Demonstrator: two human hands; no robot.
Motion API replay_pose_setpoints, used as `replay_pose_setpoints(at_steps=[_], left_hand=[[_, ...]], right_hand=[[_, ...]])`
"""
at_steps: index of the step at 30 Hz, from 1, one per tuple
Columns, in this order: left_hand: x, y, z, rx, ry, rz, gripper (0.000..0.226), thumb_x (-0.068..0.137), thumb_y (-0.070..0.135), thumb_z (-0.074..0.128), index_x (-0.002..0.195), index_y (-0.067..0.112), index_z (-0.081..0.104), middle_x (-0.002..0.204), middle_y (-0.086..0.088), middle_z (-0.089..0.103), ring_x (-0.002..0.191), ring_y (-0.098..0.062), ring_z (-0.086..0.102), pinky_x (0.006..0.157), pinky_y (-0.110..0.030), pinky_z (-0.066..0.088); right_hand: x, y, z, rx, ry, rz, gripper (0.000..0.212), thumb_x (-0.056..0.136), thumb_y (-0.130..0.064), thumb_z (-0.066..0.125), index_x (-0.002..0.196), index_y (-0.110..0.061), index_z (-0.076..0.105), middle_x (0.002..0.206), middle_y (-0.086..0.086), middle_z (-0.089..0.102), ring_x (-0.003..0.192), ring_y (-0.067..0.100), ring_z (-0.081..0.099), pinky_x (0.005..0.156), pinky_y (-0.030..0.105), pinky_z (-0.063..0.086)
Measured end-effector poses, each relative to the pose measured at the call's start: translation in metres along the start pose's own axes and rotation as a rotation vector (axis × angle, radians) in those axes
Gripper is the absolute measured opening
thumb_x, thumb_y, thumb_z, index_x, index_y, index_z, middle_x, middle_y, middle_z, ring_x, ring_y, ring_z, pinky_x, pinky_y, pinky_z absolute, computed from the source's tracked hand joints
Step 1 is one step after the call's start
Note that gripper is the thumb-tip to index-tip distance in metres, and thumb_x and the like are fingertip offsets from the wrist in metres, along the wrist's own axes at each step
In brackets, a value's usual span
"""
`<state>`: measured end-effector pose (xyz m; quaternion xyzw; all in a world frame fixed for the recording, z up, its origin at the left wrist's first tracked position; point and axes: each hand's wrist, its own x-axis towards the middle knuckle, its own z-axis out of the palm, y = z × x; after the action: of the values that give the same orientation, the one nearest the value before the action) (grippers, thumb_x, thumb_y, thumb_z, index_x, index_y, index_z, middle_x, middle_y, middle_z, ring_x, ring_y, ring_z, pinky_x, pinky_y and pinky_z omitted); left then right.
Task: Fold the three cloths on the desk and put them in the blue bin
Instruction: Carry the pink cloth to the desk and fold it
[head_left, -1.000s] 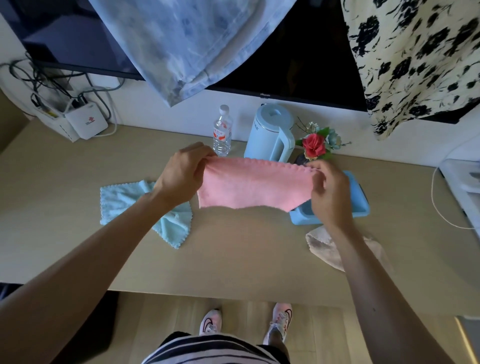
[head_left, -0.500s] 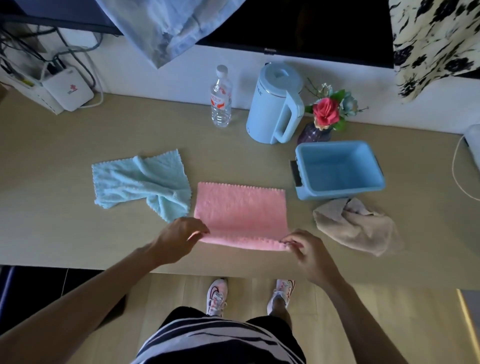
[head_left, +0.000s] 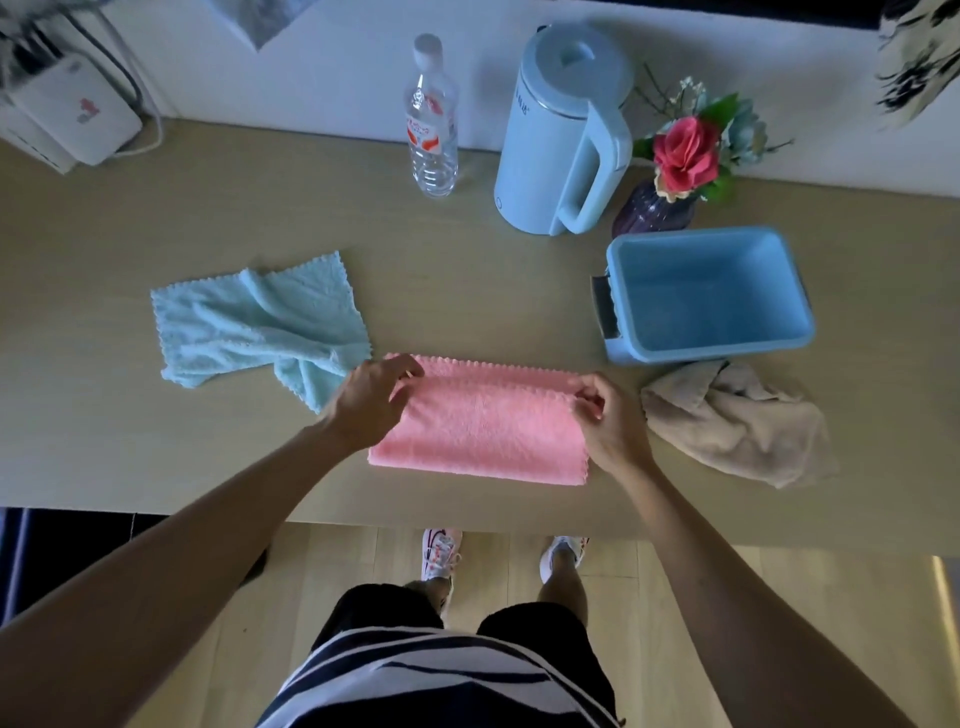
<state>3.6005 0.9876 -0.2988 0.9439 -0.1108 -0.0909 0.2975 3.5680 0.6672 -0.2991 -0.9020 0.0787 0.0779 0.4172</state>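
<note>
pink cloth (head_left: 480, 434) mid-frame, flat on tabletop (head_left: 260, 208) for folding | top edge pinched by left hand (head_left: 371, 397) and right hand (head_left: 605, 415) | bin (head_left: 711, 348) empty, right

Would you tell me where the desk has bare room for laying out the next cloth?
Bare desk lies left of the light blue cloth, and between cloths and water bottle. Crowded right: blue bin, beige cloth, kettle, vase.

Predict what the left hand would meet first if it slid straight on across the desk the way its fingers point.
Probably the blue bin: the left hand points up and right over the pink cloth; depth is uncertain.
</note>
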Motion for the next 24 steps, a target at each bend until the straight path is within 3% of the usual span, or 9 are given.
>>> replay_pose_setpoints(at_steps=[5, 9, 13, 15, 19, 22, 24], left_hand=[[0.018, -0.006, 0.007, 0.036, -0.034, -0.091, 0.023, 0.09, 0.005, 0.064, 0.109, 0.017, 0.066, 0.096, -0.011, 0.078, 0.079, -0.03, 0.074, 0.071, -0.044, 0.061], [0.023, -0.01, 0.009, 0.071, -0.051, -0.111, 0.023, 0.09, 0.004, 0.064, 0.111, 0.015, 0.066, 0.099, -0.012, 0.078, 0.081, -0.031, 0.074, 0.073, -0.042, 0.061], [0.027, -0.014, 0.015, 0.081, -0.052, -0.112, 0.024, 0.091, 0.005, 0.063, 0.112, 0.015, 0.065, 0.102, -0.012, 0.077, 0.085, -0.033, 0.074, 0.076, -0.044, 0.061], [0.028, -0.015, 0.019, 0.139, 0.016, -0.088, 0.029, 0.089, 0.005, 0.064, 0.116, 0.015, 0.061, 0.109, -0.011, 0.074, 0.098, -0.033, 0.07, 0.084, -0.045, 0.056], [0.013, 0.007, 0.032, 0.341, 0.173, 0.035, 0.039, 0.084, 0.007, 0.063, 0.122, 0.016, 0.057, 0.123, -0.009, 0.06, 0.113, -0.028, 0.053, 0.095, -0.042, 0.044], [-0.017, 0.031, 0.063, 0.332, 0.088, 0.177, 0.037, 0.09, 0.015, 0.06, 0.126, 0.015, 0.057, 0.13, -0.012, 0.057, 0.119, -0.029, 0.052, 0.101, -0.049, 0.045], [-0.036, 0.036, 0.088, 0.307, 0.026, 0.129, 0.041, 0.093, 0.023, 0.058, 0.133, 0.014, 0.054, 0.139, -0.013, 0.053, 0.127, -0.03, 0.049, 0.103, -0.051, 0.044]], right_hand=[[0.026, 0.002, 0.009, -0.105, 0.008, -0.001, 0.016, 0.094, -0.004, 0.063, 0.108, -0.011, 0.067, 0.099, -0.003, 0.069, 0.083, 0.008, 0.063, 0.071, 0.006, 0.048], [0.038, 0.007, 0.016, -0.137, 0.046, -0.031, 0.015, 0.094, -0.005, 0.064, 0.107, -0.01, 0.068, 0.101, 0.002, 0.072, 0.085, 0.012, 0.065, 0.082, 0.027, 0.058], [0.046, 0.012, 0.025, -0.141, 0.088, -0.043, 0.016, 0.094, -0.004, 0.064, 0.108, -0.008, 0.067, 0.102, 0.005, 0.072, 0.088, 0.013, 0.066, 0.085, 0.037, 0.06], [0.045, 0.014, 0.029, -0.157, 0.113, -0.023, 0.022, 0.093, -0.004, 0.064, 0.114, -0.009, 0.063, 0.105, 0.006, 0.07, 0.092, 0.018, 0.066, 0.085, 0.04, 0.059], [0.023, 0.013, 0.038, -0.435, 0.159, -0.149, 0.041, 0.088, -0.014, 0.064, 0.127, -0.01, 0.054, 0.12, 0.009, 0.059, 0.114, 0.027, 0.056, 0.095, 0.043, 0.048], [0.0, 0.008, 0.055, -0.517, 0.033, -0.325, 0.053, 0.091, -0.026, 0.061, 0.14, -0.01, 0.049, 0.141, 0.009, 0.052, 0.134, 0.027, 0.047, 0.112, 0.043, 0.038], [-0.01, 0.011, 0.069, -0.534, -0.092, -0.359, 0.065, 0.096, -0.035, 0.057, 0.153, -0.012, 0.036, 0.161, 0.011, 0.034, 0.152, 0.028, 0.026, 0.124, 0.047, 0.023]])
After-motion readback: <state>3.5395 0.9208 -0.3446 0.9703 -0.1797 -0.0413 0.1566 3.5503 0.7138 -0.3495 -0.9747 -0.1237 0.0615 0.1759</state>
